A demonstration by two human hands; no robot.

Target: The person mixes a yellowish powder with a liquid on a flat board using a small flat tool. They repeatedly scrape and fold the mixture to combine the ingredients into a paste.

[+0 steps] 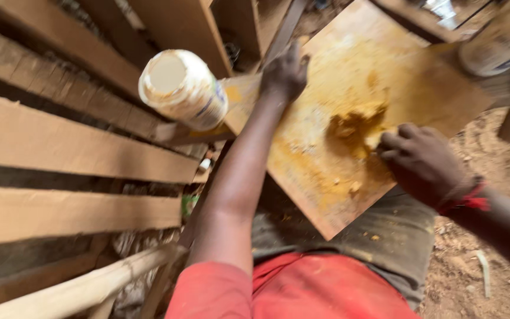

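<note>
- Square wooden board (pixel 420 88) resting on the lap, tilted like a diamond, one corner pointing to 6 o'clock toward the body, the far corner toward 12 o'clock.
- Yellow-brown paste (pixel 355 127) heaped near the board's middle, thinner smears spreading up toward 12 o'clock.
- Right hand (pixel 423 159) at 4 o'clock of the heap, fingers curled together and touching its edge; anything pinched inside cannot be told.
- Left hand (pixel 284 74) at 10 o'clock of the heap, clasped over the board's left edge, well apart from the paste.
- Nearer to the paste: right hand, by far.
- Smeared white jar (pixel 183 88) lying on its side on a plank, at 9 o'clock of the left hand, base facing the camera.
</note>
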